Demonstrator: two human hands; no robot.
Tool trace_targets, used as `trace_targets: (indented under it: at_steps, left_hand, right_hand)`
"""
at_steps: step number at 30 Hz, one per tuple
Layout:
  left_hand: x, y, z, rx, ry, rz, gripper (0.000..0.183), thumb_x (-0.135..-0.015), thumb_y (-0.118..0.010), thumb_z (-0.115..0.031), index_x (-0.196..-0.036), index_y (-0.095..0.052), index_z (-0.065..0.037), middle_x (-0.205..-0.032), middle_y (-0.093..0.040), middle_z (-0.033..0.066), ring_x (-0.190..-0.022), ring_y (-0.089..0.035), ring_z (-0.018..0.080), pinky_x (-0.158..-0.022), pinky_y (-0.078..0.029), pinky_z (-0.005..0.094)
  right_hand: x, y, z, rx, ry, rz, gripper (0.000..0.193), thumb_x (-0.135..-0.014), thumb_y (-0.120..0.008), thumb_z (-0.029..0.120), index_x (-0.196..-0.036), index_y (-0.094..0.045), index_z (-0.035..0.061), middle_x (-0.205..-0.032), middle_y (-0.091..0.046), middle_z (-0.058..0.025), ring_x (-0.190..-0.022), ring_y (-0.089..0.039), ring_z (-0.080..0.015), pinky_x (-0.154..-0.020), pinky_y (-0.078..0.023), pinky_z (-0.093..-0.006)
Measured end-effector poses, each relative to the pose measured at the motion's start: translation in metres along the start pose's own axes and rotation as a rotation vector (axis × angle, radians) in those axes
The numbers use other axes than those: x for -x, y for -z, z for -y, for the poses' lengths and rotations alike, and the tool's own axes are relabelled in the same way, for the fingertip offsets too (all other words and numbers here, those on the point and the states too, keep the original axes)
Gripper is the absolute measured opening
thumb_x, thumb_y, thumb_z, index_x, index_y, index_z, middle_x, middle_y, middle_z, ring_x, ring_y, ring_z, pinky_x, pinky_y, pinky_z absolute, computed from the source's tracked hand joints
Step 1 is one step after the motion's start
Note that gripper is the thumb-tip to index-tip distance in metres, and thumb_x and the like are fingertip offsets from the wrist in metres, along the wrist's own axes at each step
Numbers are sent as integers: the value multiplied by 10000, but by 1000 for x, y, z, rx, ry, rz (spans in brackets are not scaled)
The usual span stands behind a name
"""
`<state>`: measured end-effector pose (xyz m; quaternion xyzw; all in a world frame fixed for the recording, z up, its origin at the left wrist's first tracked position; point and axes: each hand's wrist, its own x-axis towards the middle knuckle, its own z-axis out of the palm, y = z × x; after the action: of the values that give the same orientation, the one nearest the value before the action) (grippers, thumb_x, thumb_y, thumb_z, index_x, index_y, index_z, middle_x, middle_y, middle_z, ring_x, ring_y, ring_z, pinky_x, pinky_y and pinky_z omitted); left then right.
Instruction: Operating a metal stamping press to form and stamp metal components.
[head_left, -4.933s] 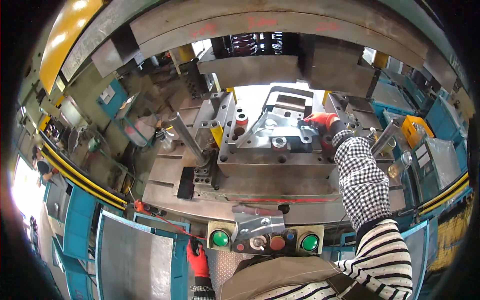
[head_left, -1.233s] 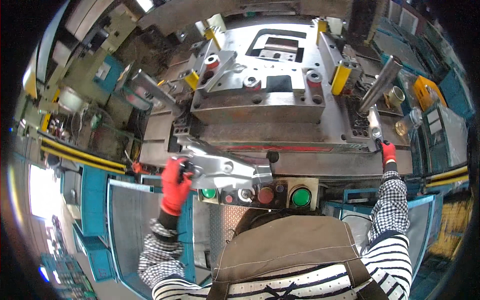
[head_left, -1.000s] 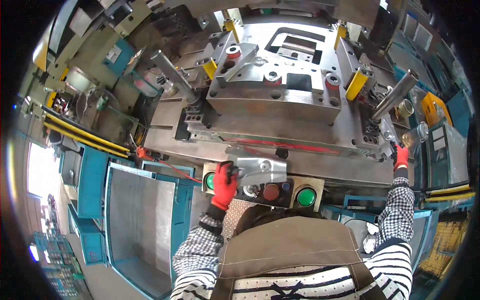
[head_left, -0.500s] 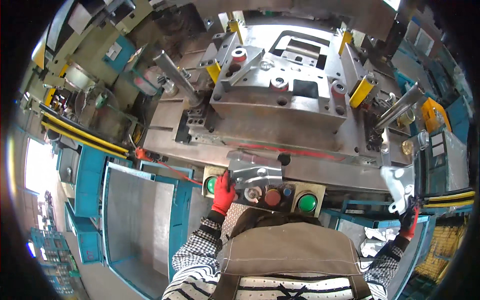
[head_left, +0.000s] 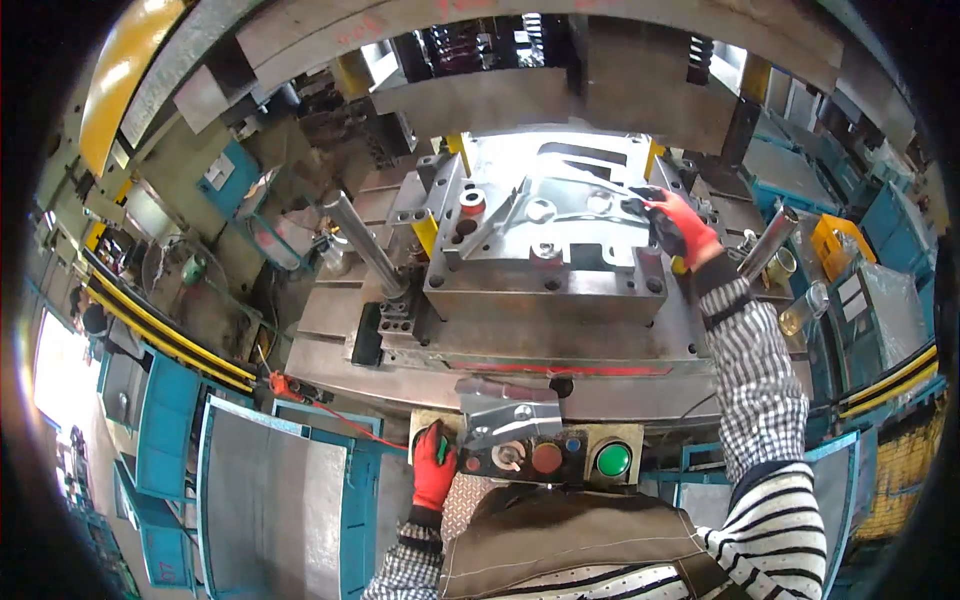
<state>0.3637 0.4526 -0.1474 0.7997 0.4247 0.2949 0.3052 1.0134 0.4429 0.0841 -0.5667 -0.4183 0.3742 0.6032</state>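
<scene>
My right hand, in a red and black glove, reaches over the press die and grips the right end of a stamped sheet-metal bracket. That bracket lies over the die's top, its left end beside a slanted block. My left hand, also gloved, rests on the left green button of the control box, its fingers over the button and nothing held. A second sheet-metal bracket lies on the control box, just right of my left hand.
Overhead hangs the upper part of the press. Steel guide posts stand beside the die. A red button and a right green button sit on the control box. Blue-framed bins stand at left; an orange bin is at far right.
My right hand has carried the bracket from the lower right up onto the die. My left hand has moved off the bracket on the control box to the left green button.
</scene>
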Motion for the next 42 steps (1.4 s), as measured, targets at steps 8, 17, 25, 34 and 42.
trace_targets:
  at_steps: [8, 17, 25, 34, 42]
  left_hand:
    - [95, 53, 83, 160, 252, -322, 600, -908, -710, -3, -1487, -553, 17, -1417, -624, 212, -1304, -610, 346, -1133, -473, 433]
    - [91, 57, 112, 115, 343, -269, 709, -913, -729, 0, -1562, -444, 21, -1516, -542, 214, -1387, -538, 333, -1166, -440, 438]
    - [17, 23, 171, -35, 414, 45, 1228, -721, -975, -313, -1642, -250, 56, -1604, -417, 302, -1471, -456, 374, -1188, -425, 446]
    - [-2, -1, 187, 330, 591, 125, 1175, -637, -997, -214, -1590, -357, 35, -1475, -575, 220, -1348, -573, 297, -1132, -494, 401]
    - [20, 6, 169, 313, 660, 19, 1012, -603, -998, -150, -1462, -497, 37, -1363, -667, 167, -1243, -645, 283, -1048, -550, 408]
  right_hand:
    - [-129, 18, -44, 984, -165, 372, 392, -968, -706, 265, -1255, -748, 2, -1256, -754, -96, -1102, -685, -194, -967, -539, -340]
    - [-54, -121, -9, 1408, 170, -300, 950, -806, -784, 663, -1514, -547, 75, -1523, -548, -260, -1430, -511, -402, -1150, -409, -522]
    - [286, -90, -56, 818, -388, 503, 706, -903, -785, 515, -1376, -628, 15, -1248, -700, -244, -1146, -680, -358, -996, -533, -456]
    - [425, -123, -339, 546, -318, -268, 1199, -715, -948, 476, -1602, -312, -22, -1564, -465, -267, -1483, -417, -415, -1226, -359, -476]
    - [416, -134, -332, 643, -308, -253, 1203, -698, -926, 454, -1582, -315, -86, -1524, -476, -320, -1436, -459, -448, -1195, -401, -480]
